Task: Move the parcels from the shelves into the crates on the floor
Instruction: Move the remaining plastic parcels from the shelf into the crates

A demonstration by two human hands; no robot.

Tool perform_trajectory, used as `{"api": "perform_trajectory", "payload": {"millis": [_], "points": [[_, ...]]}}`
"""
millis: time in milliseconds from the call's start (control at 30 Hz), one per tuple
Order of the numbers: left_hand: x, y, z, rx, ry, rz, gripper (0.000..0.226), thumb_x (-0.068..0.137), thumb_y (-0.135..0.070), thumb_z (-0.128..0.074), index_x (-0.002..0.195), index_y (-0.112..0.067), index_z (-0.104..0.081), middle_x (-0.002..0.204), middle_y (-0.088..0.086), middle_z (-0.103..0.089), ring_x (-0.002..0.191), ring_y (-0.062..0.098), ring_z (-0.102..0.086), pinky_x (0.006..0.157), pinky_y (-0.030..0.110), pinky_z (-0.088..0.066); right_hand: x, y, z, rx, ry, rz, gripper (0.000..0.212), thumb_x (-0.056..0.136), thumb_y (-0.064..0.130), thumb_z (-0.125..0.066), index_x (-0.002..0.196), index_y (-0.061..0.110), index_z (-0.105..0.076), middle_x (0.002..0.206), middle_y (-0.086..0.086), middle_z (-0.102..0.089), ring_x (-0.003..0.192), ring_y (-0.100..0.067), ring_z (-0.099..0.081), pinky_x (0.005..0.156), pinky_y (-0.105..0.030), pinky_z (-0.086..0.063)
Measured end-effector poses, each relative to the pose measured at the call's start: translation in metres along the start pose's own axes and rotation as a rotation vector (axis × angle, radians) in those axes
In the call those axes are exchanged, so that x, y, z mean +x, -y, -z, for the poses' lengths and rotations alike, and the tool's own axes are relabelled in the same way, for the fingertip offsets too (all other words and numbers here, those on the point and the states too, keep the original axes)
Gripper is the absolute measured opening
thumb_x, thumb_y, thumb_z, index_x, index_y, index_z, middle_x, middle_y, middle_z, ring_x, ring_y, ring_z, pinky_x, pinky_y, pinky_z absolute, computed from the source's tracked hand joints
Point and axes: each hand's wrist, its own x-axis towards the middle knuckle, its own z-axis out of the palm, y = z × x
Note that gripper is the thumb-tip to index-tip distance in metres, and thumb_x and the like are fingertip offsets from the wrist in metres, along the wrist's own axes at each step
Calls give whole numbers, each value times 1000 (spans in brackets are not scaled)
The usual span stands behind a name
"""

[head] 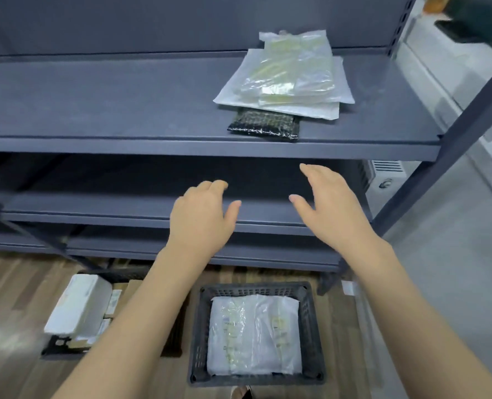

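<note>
Two hands, left (201, 217) and right (332, 208), empty and spread; two crates (194, 335); one shelf stack (282, 79).

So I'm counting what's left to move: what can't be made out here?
Head view:
- Black parcel: mostly covered by the white mailers stacked on it.
- Left crate: partly behind the left forearm; contents blurred.
- Label on the bagged parcel in the right crate: too small.
</note>
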Motion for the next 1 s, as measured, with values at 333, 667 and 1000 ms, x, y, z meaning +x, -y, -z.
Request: {"api": "perform_trajectory", "payload": {"millis": [333,667,1000], "points": [[117,6,25,156,-28,-97,43,96,-35,-48,127,-6,-50,124,15,-51,113,35,-49,87,42,-41,84,5,4,-145,-206,-133,34,95,26,-49,116,1,-57,111,-19,-56,105,-36,-49,82,-37,-38],[129,3,6,3,-104,-267,30,98,-26,-46,107,-5,-66,102,17,-64,96,36,-55,73,38,-41,100,7,-6,-202,-229,-143,31,98,27,-46,109,4,-64,108,-15,-58,104,-31,-51,73,-30,-31],[24,6,-10,-620,-144,39,13,85,-29,-68,75,-20,-67,70,-14,-62,65,-3,-55,63,2,-37,5,6,-38,35,-474,-82,21,86,15,-61,99,1,-72,88,-12,-70,81,-32,-65,73,-34,-51]]}}
